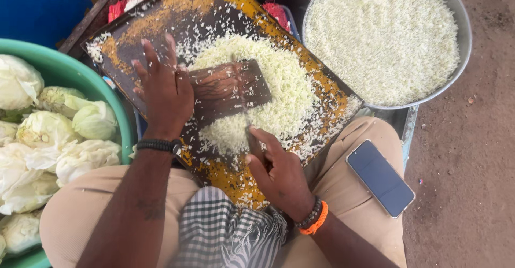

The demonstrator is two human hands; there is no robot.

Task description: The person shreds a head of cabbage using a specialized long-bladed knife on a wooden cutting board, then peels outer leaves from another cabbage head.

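A dark, worn cutting board [155,27] lies tilted across my lap, with a heap of finely chopped cabbage [284,86] in its middle. A broad dark cleaver blade [230,88] rests on the heap. My left hand [163,94] lies flat on the blade's left end with its fingers spread, a black band at the wrist. My right hand [279,174] grips the cleaver's handle [251,138] at the near edge of the heap, with beaded and orange bands at the wrist.
A large metal bowl [465,32] full of shredded cabbage [383,37] stands at the top right. A green tub [86,77] at the left holds several cabbage pieces [80,155]. A phone [380,178] lies on my right thigh. Dirt floor [472,166] lies to the right.
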